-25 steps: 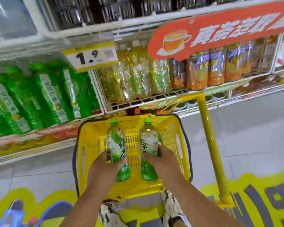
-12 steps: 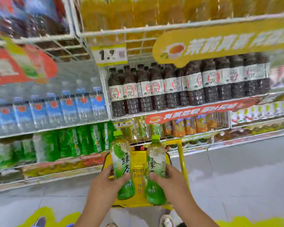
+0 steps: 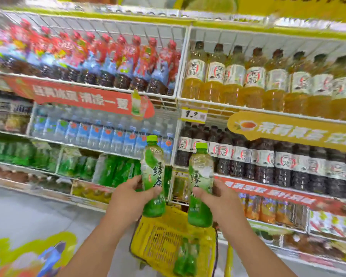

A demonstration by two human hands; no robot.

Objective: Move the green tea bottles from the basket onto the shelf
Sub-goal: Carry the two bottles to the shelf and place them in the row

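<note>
Your left hand (image 3: 128, 198) grips one green tea bottle (image 3: 152, 176) and your right hand (image 3: 221, 198) grips the other bottle (image 3: 200, 186) — fingers curled round each, both upright, side by side above the yellow basket (image 3: 160, 242). More green bottles (image 3: 185, 256) lie in the basket's near right corner — the shelf (image 3: 116, 148) stands behind.

Head-worn camera faces forward, close above both raised hands, toward shelves (image 3: 176, 100).
</note>
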